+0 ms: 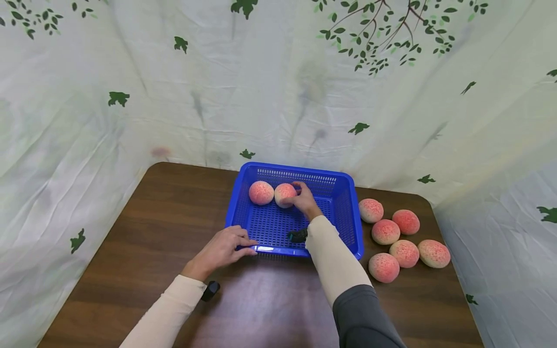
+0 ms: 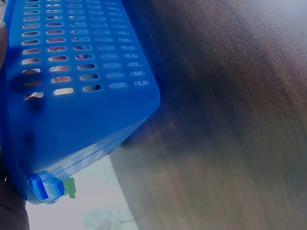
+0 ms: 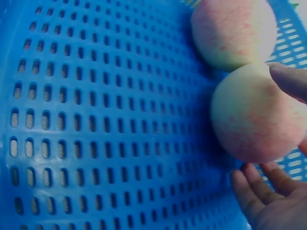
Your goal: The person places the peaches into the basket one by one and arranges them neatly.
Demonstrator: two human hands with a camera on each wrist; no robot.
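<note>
Two peaches (image 1: 261, 193) sit side by side in the blue basket (image 1: 270, 224); the right hand (image 1: 306, 200) holds the right-hand peach (image 1: 284, 195), thumb and fingers curved about opposite sides. The left hand (image 1: 226, 245) pinches the near rim (image 1: 283, 250). Only the head view shows six loose peaches (image 1: 385, 232) on the table (image 1: 187, 198). The held peach is round, cream blushing to speckled pink.
</note>
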